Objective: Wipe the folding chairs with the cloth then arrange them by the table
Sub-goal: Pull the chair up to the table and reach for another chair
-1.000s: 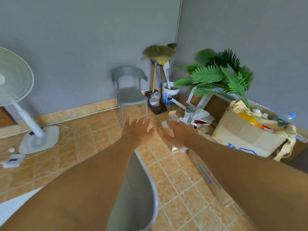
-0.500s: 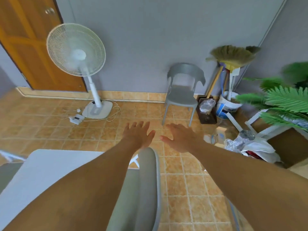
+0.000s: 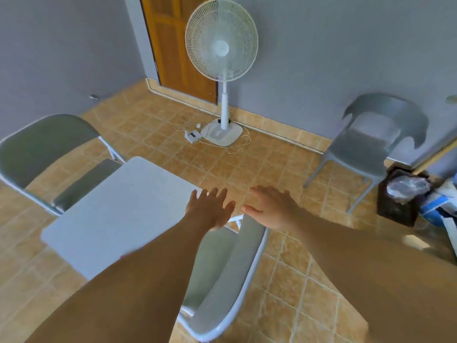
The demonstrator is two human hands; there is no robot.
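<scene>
Over the folding chair (image 3: 222,280) back, left hand (image 3: 210,211) and right hand (image 3: 274,209) (fingers splayed).

Both arms out, centre frame: left hand (image 3: 210,210) and right hand (image 3: 273,209) flat, fingers spread, holding nothing. White table (image 3: 111,214) centre-left. Near folding chair (image 3: 222,280) bottom centre, against the table edge, under the hands. Second folding chair (image 3: 42,149) left edge. Plastic chair (image 3: 376,144) right, at the wall. Fan (image 3: 221,40) top centre.

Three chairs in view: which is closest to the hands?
The folding chair at bottom centre, beside the table; the left folding chair and the grey wall chair stand farther off.
</scene>
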